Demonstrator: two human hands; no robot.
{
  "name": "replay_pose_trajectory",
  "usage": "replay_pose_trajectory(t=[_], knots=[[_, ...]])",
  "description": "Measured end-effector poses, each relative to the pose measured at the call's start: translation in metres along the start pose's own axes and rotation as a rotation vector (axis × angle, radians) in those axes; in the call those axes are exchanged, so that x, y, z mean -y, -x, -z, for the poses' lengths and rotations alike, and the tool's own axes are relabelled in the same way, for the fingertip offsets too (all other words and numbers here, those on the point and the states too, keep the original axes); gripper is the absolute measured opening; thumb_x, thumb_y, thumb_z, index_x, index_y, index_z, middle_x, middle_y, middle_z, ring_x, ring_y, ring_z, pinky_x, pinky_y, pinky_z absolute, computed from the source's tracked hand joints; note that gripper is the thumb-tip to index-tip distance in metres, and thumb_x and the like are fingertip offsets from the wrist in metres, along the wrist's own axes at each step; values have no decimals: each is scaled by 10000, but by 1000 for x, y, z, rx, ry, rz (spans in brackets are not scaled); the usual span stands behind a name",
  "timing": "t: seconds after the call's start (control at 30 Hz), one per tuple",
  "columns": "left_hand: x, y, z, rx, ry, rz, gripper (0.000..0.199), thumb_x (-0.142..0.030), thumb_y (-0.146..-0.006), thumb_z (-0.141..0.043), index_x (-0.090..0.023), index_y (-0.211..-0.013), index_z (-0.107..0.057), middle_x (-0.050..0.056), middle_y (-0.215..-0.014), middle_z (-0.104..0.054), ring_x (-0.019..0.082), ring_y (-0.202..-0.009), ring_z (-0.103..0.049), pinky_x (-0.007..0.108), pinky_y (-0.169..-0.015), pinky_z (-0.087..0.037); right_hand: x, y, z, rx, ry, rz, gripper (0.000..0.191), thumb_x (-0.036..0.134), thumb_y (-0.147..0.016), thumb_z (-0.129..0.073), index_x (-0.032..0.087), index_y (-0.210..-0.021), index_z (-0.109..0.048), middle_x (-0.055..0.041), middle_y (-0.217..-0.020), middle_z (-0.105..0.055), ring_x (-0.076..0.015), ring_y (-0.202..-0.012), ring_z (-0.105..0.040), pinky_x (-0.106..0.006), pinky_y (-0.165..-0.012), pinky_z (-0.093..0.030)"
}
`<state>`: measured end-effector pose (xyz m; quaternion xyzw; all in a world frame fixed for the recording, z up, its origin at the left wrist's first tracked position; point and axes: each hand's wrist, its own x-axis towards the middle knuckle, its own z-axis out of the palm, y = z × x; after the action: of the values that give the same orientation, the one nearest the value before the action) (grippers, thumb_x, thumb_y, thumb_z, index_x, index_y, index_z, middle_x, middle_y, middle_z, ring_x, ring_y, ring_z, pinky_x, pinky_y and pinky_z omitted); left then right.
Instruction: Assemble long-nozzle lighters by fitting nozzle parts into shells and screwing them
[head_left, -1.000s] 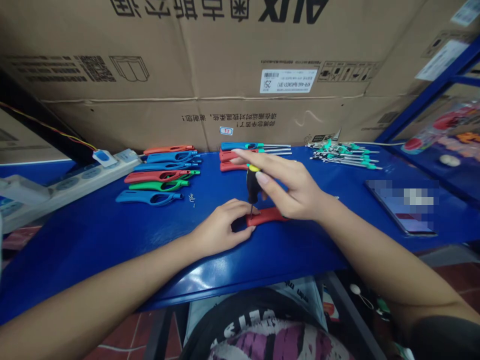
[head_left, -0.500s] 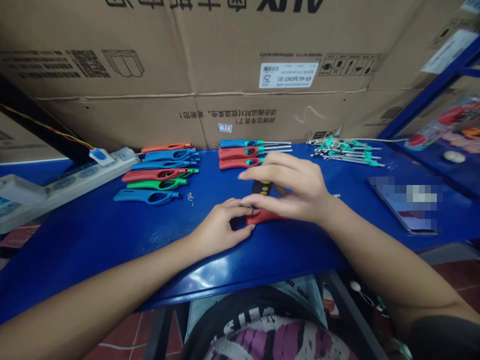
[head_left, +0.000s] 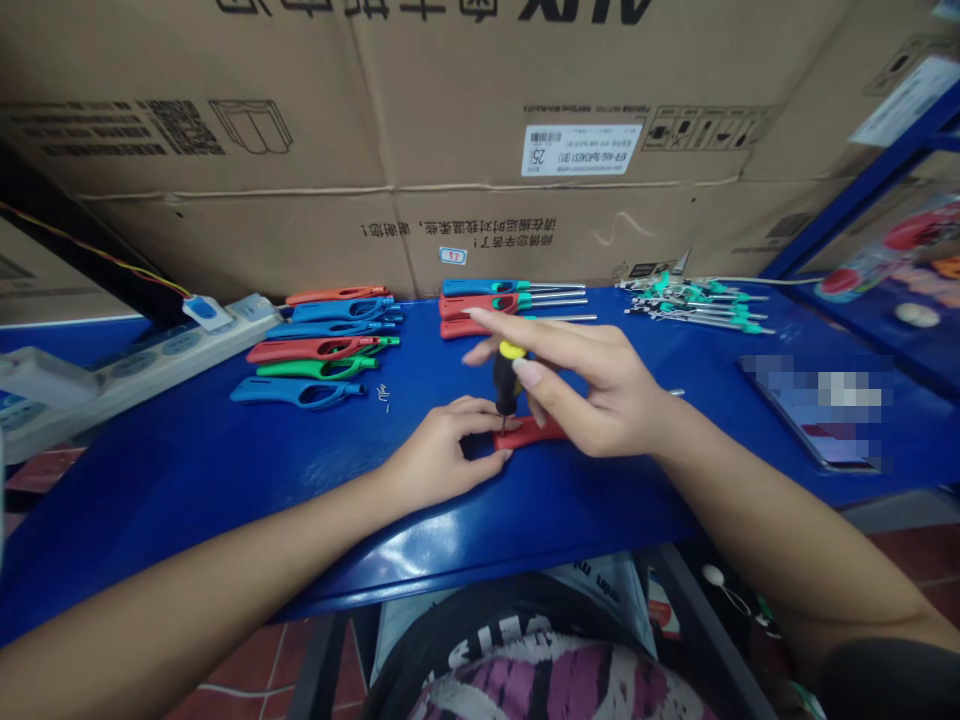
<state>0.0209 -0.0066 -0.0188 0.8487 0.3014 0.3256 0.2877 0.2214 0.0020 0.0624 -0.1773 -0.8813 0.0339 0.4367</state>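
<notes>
A red lighter body (head_left: pixel 536 432) lies on the blue table, and my left hand (head_left: pixel 442 455) grips its left end between thumb and fingers. Upright over that end stands a short black and yellow screwdriver (head_left: pixel 507 380), its tip on the red body. My right hand (head_left: pixel 592 385) holds the screwdriver's handle between thumb and fingers and covers much of the lighter's right part. A metal tube end shows just right of my right wrist. Small screws (head_left: pixel 383 393) lie on the table left of my hands.
Colored lighter shells (head_left: pixel 322 350) lie at the left, beside a white power strip (head_left: pixel 172 345). Lighters with metal tubes (head_left: pixel 480 303) lie at the back middle. Green-tipped igniter parts (head_left: pixel 697 303) and a phone (head_left: pixel 810 415) are at the right. A cardboard sheet (head_left: pixel 300 230) stands behind.
The screwdriver has gone from tilted to upright. My right hand's fingers have shifted around its handle, uncovering the yellow cap. My left hand has stayed in place on the red body.
</notes>
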Motion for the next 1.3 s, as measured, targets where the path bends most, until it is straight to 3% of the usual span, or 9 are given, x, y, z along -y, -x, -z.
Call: replay_pose_trajectory(t=[0.13,0.2,0.3,0.47,0.63,0.8,0.97,1.13,1.3], knots=[[1,0,1,14,-11,-16,229,-194,-867,-685,-176,-1084,-758,86,-1088,-758,236,-1026,-705,385,-945,-555,-5,2,-2,-84,112,59,316,350,-946,-644,146,-1184,-684,-43,-890,-729,-128,-783,-684,-245,-751,-563],[2,1,2,19,-10,-20,252,-196,-871,-685,-174,-1115,-746,88,-1112,-755,232,-1048,-698,381,-960,-549,-8,3,-3,-81,169,70,322,374,-969,-598,160,-1195,-680,-78,-1001,-723,-165,-906,-691,-283,-792,-569],[3,1,2,21,-7,-24,274,-189,-865,-697,-184,-1137,-732,68,-1091,-759,217,-1045,-693,370,-966,-544,-10,3,-3,7,13,-36,355,278,-1040,-413,161,-1320,-597,-103,-1161,-695,-182,-1049,-669,-330,-862,-569],[5,2,2,-1,-1,-41,271,-187,-863,-705,-184,-1133,-719,60,-1096,-758,211,-1049,-690,372,-968,-541,-16,3,-4,-85,47,7,329,365,-934,-661,152,-1185,-669,-78,-1014,-730,-155,-828,-683,-288,-763,-571],[5,1,2,27,-28,-35,283,-192,-866,-699,-196,-1148,-700,51,-1111,-752,205,-1040,-682,374,-955,-538,-18,4,-5,-43,-55,-50,373,256,-1053,-374,147,-1346,-576,-92,-1090,-722,-166,-968,-682,-335,-840,-573],[4,2,3,28,-58,-21,276,-214,-870,-698,-198,-1145,-679,43,-1090,-741,196,-1012,-687,356,-933,-536,-20,4,-5,-146,72,-3,300,412,-950,-625,174,-1119,-691,-69,-959,-737,-170,-816,-681,-325,-760,-577],[2,1,4,46,-75,-18,243,-210,-866,-698,-200,-1108,-681,34,-1074,-744,192,-1003,-684,338,-925,-533,-18,3,-3,-14,-56,-90,393,305,-1068,-323,163,-1326,-583,-83,-1102,-712,-161,-968,-681,-334,-845,-570],[2,1,4,31,-71,-32,244,-208,-870,-692,-191,-1112,-670,41,-1094,-741,197,-1034,-680,345,-959,-524,-20,7,-5,-88,118,12,337,432,-958,-607,169,-1160,-666,-62,-978,-728,-156,-827,-679,-286,-775,-559],[4,1,4,43,-80,-27,228,-223,-874,-685,-197,-1100,-676,43,-1060,-739,205,-989,-681,348,-911,-538,-14,8,-6,22,38,-15,392,261,-1053,-339,138,-1376,-523,-113,-1171,-676,-176,-1048,-653,-313,-865,-553]])
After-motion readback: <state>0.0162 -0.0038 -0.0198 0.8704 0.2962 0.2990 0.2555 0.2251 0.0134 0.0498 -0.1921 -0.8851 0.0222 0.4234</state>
